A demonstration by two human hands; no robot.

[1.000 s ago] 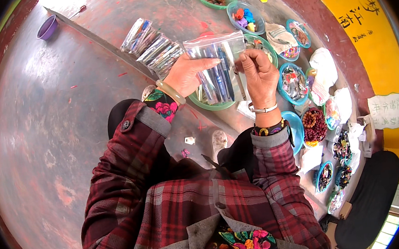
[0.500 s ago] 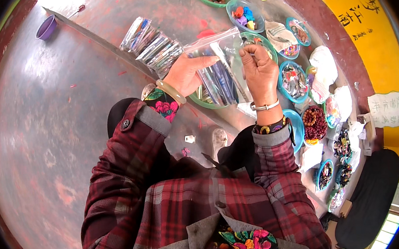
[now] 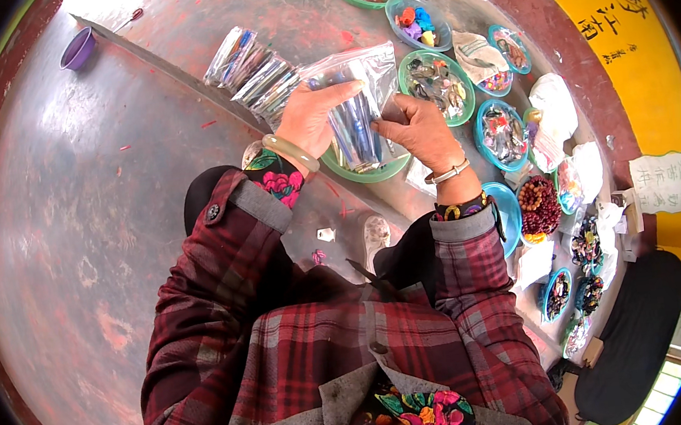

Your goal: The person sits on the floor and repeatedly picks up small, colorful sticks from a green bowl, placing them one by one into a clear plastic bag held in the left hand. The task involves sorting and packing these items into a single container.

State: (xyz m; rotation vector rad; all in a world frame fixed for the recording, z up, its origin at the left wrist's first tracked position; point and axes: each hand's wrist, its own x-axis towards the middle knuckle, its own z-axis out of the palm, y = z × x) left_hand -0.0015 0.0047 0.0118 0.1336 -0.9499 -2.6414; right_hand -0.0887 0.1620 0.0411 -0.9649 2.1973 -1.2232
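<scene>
A clear zip bag with several pens inside hangs in front of me. My left hand grips it from the left, the thumb lying across its front. My right hand is closed at the bag's right side, with thumb and forefinger pinching the plastic. Below the bag stands a green basket; the bag and my hands hide most of what it holds. Beyond my left hand lie packed bags of pens in a row on the floor.
At the right stand many containers: a green basket of small mixed items, a blue basket of wrapped pieces, and bead strings. A clear blue bowl holds colourful pieces. A purple basin sits far left, beside a floor ledge.
My right hand has come down and left from the bag's upper right corner to its side. The bag has shifted slightly left, uncovering the green basket behind it.
</scene>
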